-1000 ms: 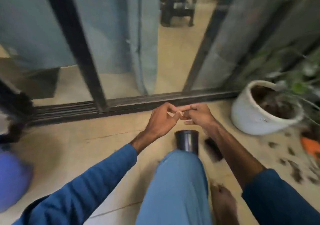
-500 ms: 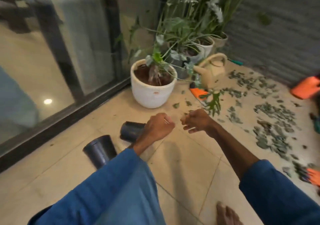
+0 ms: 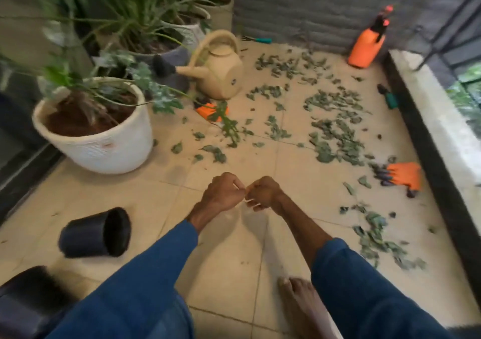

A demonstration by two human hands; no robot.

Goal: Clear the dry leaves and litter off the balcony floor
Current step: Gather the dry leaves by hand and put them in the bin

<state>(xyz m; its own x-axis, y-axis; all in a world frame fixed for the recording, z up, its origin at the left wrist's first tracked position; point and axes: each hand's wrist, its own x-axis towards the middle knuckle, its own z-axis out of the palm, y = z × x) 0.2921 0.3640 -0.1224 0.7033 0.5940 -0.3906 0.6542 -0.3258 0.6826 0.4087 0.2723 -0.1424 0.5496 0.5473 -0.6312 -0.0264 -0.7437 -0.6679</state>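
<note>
Fingers curled, left hand (image 3: 221, 195) sat beside right hand (image 3: 264, 195), grip contents untellable; leaves (image 3: 335, 130) at 1 o'clock risked scattering if swept too hard.

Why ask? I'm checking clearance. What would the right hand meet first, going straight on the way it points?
Probably the left hand: the right hand points forward-left toward it, and the two nearly touch.

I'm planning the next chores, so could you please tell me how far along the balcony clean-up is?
Done: nothing looks cleared yet. In hand: the left hand and right hand meet with curled fingers above the floor; whether they pinch anything is too small to tell. Left: leaves lie scattered across the tiles, from the white pot to the orange glove.
</note>
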